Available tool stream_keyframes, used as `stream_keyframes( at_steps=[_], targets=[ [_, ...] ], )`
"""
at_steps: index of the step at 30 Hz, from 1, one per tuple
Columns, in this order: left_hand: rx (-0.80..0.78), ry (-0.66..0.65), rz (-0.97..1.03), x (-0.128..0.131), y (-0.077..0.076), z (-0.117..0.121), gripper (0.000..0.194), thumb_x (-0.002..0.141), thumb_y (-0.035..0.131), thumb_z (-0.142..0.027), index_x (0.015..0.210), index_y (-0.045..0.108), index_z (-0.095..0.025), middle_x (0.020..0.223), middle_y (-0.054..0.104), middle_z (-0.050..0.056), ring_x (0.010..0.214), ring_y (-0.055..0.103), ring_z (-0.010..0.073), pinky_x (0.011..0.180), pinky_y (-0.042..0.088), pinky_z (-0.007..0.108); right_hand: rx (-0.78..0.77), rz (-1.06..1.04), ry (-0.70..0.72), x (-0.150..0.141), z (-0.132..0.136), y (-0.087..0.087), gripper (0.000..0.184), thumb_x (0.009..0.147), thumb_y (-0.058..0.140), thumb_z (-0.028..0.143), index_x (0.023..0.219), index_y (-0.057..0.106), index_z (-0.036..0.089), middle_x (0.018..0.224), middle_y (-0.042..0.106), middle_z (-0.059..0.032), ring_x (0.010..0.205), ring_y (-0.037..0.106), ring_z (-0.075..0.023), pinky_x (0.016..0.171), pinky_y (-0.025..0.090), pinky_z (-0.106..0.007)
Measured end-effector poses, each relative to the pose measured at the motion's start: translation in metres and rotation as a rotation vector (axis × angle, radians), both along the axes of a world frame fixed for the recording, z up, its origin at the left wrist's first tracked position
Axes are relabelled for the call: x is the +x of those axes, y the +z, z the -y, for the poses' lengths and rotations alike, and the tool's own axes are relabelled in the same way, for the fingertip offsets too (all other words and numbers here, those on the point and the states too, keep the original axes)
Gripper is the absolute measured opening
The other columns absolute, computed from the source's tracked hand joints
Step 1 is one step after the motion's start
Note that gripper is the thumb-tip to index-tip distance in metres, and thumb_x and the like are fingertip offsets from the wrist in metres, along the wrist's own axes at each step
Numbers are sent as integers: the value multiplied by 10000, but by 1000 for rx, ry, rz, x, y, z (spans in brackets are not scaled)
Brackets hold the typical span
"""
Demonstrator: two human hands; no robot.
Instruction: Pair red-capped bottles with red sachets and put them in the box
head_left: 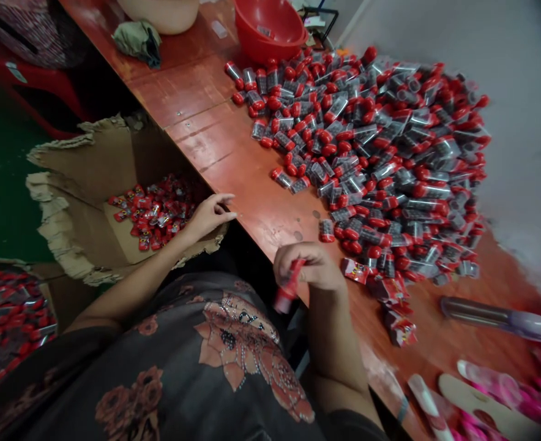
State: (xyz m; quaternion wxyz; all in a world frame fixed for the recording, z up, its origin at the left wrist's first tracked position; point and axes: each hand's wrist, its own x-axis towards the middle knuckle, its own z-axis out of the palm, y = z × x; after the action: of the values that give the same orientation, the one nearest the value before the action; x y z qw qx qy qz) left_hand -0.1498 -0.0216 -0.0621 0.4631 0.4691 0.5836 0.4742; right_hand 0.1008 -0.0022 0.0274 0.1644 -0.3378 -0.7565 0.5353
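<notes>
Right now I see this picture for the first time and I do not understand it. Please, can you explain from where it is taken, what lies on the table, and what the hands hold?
This picture comes from a camera worn on a person's head. It looks down, so you see the person's own body and arms from above. There is no machine here, only two bare hands.

The right hand holds a small red item. The left hand holds nothing that I can see, and its fingers are near the edge of the wooden table.

On the table lie a big pile of small bottles with red caps, some small red packets and a red bowl. Beside the table stands an open cardboard box with more red packets inside.
</notes>
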Motion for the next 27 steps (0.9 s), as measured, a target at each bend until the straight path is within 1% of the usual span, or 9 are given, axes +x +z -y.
stream_keyframes(
  at_steps=[2,5,9,13,17,19,21,24,27],
  targets=[
    [-86,27,35,-12,-1,14,474,710,716,-288,1164,634,-181,1068,642,79,719,572,119,611,484,248,113,21,-30,-4,4,6,302,863,620,349,608,672,196,565,668,10,596,588,-133,612,470,-254],
    [-151,102,87,-19,-4,27,455,710,709,-294,1144,637,-177,1043,652,81,766,594,141,575,484,238,265,31,-227,-6,5,10,266,879,602,273,630,681,228,635,708,12,722,612,-140,713,468,-248],
    [-162,166,138,-17,-7,32,427,691,718,-265,1103,653,-174,997,661,77,771,599,141,568,476,230,283,-80,-22,-5,4,10,281,843,643,359,596,697,237,569,662,25,630,613,-135,706,496,-260],
    [-165,177,161,-16,-3,30,410,680,725,-249,1079,669,-177,982,671,77,770,603,143,575,477,233,345,-42,-148,-3,4,11,158,853,637,281,752,744,224,638,691,14,690,614,-150,767,501,-291],
    [-147,181,191,-14,6,26,366,694,723,-250,1052,684,-185,974,685,73,803,613,150,599,479,235,414,72,-44,5,1,3,222,875,613,279,699,737,226,595,681,28,649,598,-138,779,498,-302],
    [-155,134,251,-6,13,22,340,714,719,-281,1038,693,-179,980,696,80,844,629,164,658,498,259,510,171,-91,3,-2,-4,291,900,575,265,646,710,220,586,681,24,641,566,-134,856,468,-335],
    [-150,39,325,7,22,19,368,703,742,-280,1053,697,-176,1042,699,92,934,641,186,794,510,306,624,304,-159,-3,-4,-9,174,884,605,225,782,746,210,677,726,-6,750,570,-173,974,377,-437],
    [-158,-195,453,32,32,14,646,541,829,-120,1160,666,-211,1182,668,103,1122,608,250,981,452,392,732,436,-31,-14,-1,-8,113,854,649,217,884,740,276,788,757,-19,892,562,-233,1010,273,-510],
    [-212,-398,562,54,35,14,840,454,825,-9,1242,624,-223,1211,655,121,1206,565,315,1031,415,457,663,410,55,-21,4,-7,141,872,611,216,915,731,276,853,756,-34,904,566,-242,944,327,-474]
  ],
)
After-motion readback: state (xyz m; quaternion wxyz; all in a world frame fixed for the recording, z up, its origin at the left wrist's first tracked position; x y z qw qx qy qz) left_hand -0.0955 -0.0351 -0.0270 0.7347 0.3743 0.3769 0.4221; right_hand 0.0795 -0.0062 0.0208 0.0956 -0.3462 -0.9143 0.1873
